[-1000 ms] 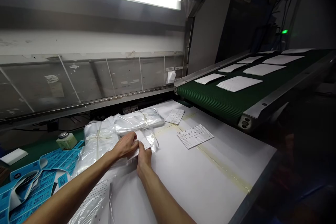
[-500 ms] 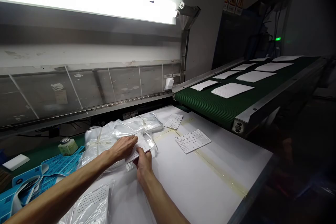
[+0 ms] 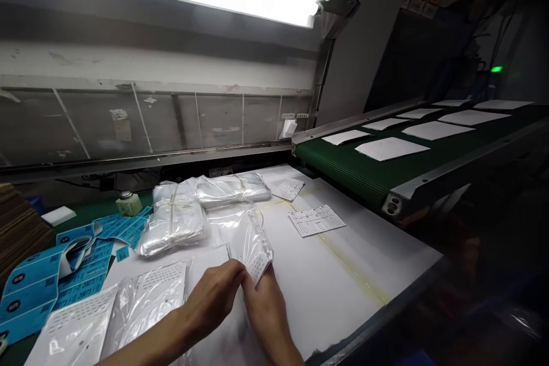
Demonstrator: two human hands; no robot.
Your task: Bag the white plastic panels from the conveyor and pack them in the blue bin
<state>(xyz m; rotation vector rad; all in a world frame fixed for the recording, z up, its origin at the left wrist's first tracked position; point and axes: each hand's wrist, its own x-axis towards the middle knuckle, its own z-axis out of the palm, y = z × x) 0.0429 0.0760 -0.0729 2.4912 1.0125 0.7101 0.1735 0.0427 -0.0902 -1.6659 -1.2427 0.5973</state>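
The left hand (image 3: pixel 210 297) and the right hand (image 3: pixel 266 313) are close together, meeting at the near end of a clear plastic bag (image 3: pixel 251 243) and pinching it between them, though the film and the fingers hide exactly how each grip sits. A white perforated card (image 3: pixel 258 266) shows through the film just above the right hand, tilted up at the bag's near end. With film this slick, a firm pinch close to the card's edge and both hands kept tight together would likely stop the card sliding and limit creasing. The bag looks thin, glossy and softly crumpled, and it is held over a white work table (image 3: pixel 338 280), with its far end reaching toward the bundles. Just beyond lie two tied bundles of bagged items (image 3: pixel 174 222) (image 3: pixel 231 190), while more bagged perforated cards (image 3: pixel 146 291) rest near the left forearm. Further left are blue printed labels (image 3: pixel 55 277), a small glass bottle (image 3: pixel 128 203) and a white sponge (image 3: pixel 58 216). To the right, two loose perforated cards (image 3: pixel 316 221) (image 3: pixel 288 189) lie on the table, below a green conveyor belt (image 3: pixel 343 166) carrying spaced white sheets (image 3: pixel 390 148).
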